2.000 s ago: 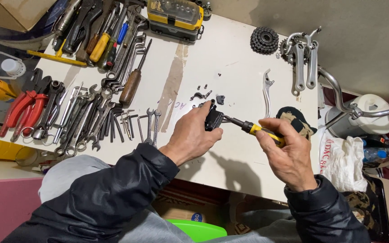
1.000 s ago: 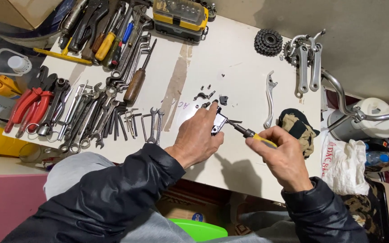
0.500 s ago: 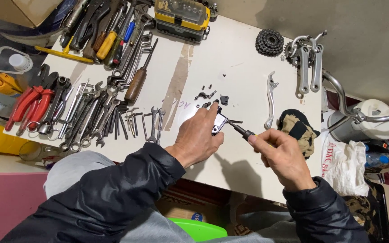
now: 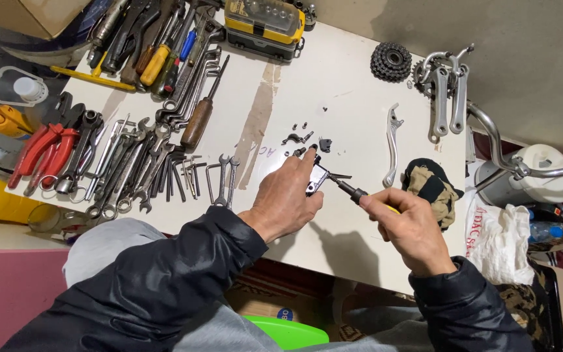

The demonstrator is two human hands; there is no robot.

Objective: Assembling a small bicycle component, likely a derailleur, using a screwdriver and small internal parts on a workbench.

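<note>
Now our left hand (image 4: 286, 199) pinches a small metal part (image 4: 317, 178) between thumb and fingers (image 4: 307, 158), just above the white desk (image 4: 353, 98). Our right hand (image 4: 408, 228) has its fingers closed round a yellow-handled screwdriver (image 4: 353, 192), whose tip touches that part. Just beyond the part lie loose small screws and bits (image 4: 302, 138); to its right a silver brake lever (image 4: 392, 143); to its left, rows of wrenches (image 4: 138, 163).
</note>
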